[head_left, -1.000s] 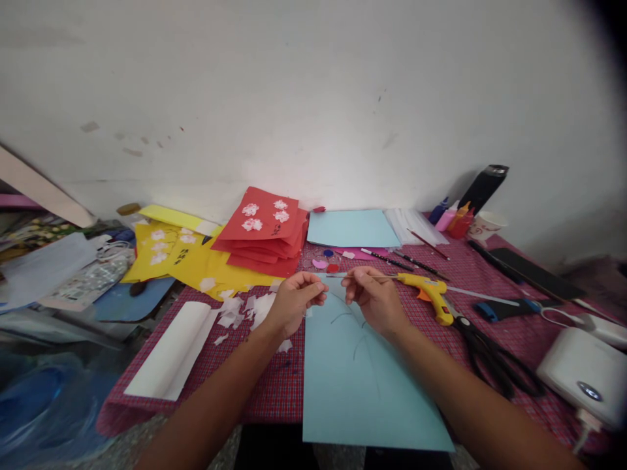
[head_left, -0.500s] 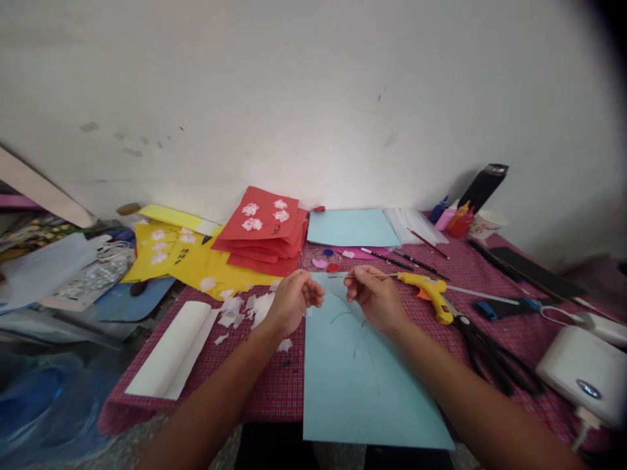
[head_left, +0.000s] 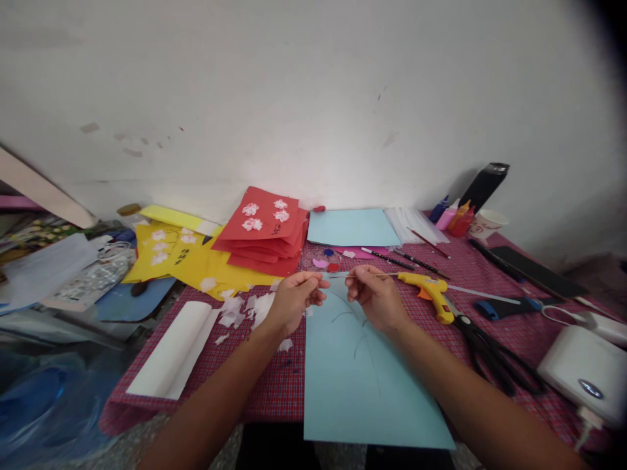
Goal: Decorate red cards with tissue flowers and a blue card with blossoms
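My right hand (head_left: 376, 299) pinches a thin, pale stick (head_left: 339, 277) above the top of a light blue sheet (head_left: 353, 398). The stick lies nearly level, one end pointing at my left hand and the other reaching toward the glue gun. Opposite it, my left hand (head_left: 295, 300) has its thumb and index finger together near the stick's left end; whether it grips the tip or something tiny is hidden. A few thin, dark curved lines are drawn on the sheet. Just beyond the hands are a pink, a red and a blue paint spot in a clear palette (head_left: 320, 263).
Right of my hands lie a yellow glue gun (head_left: 426, 287), black scissors (head_left: 490, 352) and a blue-black tool (head_left: 509, 308). Torn white paper scraps (head_left: 232, 313), a folded white sheet (head_left: 171, 352) and red cards (head_left: 267, 225) are on the left. Paint bottles (head_left: 461, 220) stand at the back.
My left hand's fingers have straightened and shifted slightly right, closer to the stick's left end. My right hand and the stick have barely moved.
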Demonstrator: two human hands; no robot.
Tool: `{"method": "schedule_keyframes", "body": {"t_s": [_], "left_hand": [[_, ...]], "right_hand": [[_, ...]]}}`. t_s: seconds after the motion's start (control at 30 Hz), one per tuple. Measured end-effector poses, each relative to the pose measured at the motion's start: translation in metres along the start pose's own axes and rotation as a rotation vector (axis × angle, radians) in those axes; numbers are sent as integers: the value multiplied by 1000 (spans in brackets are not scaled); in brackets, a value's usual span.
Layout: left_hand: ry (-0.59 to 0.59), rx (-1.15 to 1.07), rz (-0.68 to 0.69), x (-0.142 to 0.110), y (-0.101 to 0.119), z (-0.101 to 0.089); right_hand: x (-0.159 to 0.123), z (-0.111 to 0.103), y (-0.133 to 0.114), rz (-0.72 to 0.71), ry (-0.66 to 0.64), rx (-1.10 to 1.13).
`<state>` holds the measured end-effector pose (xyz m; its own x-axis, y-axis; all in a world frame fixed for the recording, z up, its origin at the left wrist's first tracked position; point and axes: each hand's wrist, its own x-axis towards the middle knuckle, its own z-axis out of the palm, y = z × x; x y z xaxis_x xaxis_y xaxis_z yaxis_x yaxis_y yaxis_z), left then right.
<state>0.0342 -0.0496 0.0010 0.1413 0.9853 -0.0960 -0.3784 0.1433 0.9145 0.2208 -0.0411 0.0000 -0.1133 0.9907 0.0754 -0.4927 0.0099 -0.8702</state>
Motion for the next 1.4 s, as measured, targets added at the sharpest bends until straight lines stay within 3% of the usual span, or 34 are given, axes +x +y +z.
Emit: {"method": "schedule_keyframes", "body": {"t_s": [0.33,0.57,0.73,1.07,1.27,1.4], "left_hand": [[55,42,54,2,-3,-1],[49,162,175,3,-6,0],[86,350,222,1,-6,0],[203,662,266,-5,-2,2],[214,688,271,-6,0,4],[232,788,340,-8,1,5]], "right_hand": [[0,0,0,-9,-15,11],[-2,-1,0,-46,-95,-2],[-9,-1,2,-149,-147,-196],[-19,4,1,-482,-136,-889],[-18,2,2,-541,-64,-924],[-23,4,3,-588,-113,-933]]}}
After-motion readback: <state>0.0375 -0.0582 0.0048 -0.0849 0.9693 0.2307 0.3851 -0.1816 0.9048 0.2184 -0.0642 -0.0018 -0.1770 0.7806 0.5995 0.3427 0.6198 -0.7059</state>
